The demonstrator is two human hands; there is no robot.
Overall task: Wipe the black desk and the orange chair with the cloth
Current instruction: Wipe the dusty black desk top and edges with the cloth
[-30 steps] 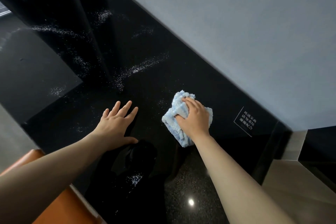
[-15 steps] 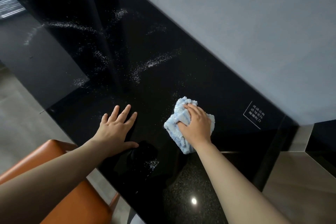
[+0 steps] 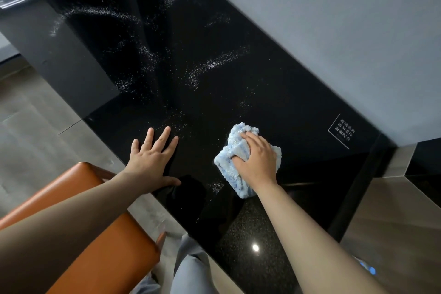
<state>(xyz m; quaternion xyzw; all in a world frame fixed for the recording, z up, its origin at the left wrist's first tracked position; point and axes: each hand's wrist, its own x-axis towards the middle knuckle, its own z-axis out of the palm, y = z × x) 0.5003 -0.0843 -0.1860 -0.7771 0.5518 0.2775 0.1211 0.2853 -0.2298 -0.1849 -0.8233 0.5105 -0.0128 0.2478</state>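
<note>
**Cloth pinned under the right hand on the desk**

We see the right hand (image 3: pixel 256 160) on top of the cloth (image 3: pixel 228 166), fingers curled into its folds and gripping it while the palm presses it onto the desk (image 3: pixel 262 93). The cloth is pale blue, fluffy and bunched. It lies on the near part of the glossy black top, and shows to the left of the hand and past the fingertips. The left hand (image 3: pixel 152 162) lies flat on the desk by its front edge, fingers straight and spread, thumb out to the side, holding nothing. It is near the cloth but clear of it.

White specks (image 3: pixel 214 64) streak the top beyond both hands, and a small patch sits just beside the cloth's near end. A white-lettered label (image 3: pixel 341 131) is on the desk to the right of the cloth, close to the grey wall (image 3: pixel 334 31).

The orange chair (image 3: pixel 114 241) stands under the left forearm, off the desk's front edge. Grey floor (image 3: pixel 35 126) shows between chair and desk.
</note>
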